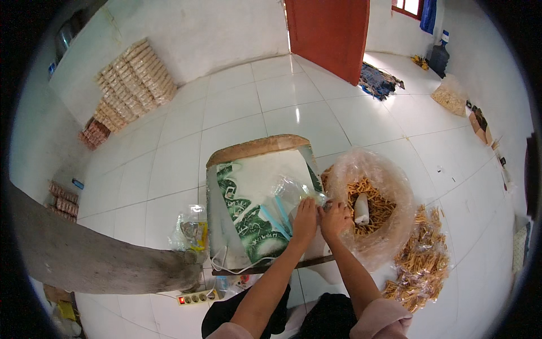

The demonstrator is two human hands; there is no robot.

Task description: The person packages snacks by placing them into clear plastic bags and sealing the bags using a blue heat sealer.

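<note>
My left hand lies over a clear plastic bag near the right edge of a low table. Close beside it, my right hand has its fingers bent at the table's edge. Whether either hand grips the plastic is hidden under the fingers. Two light blue strips lie on the table just left of my left hand. Right of my right hand stands a large open plastic sack of brown stick snacks. A white scoop-like object rests among the snacks.
Filled snack packets lie on the tiled floor at right. A white cable crosses the table's front edge. Below it sits a power strip. A thick grey curved object fills the lower left. Stacked packets line the wall.
</note>
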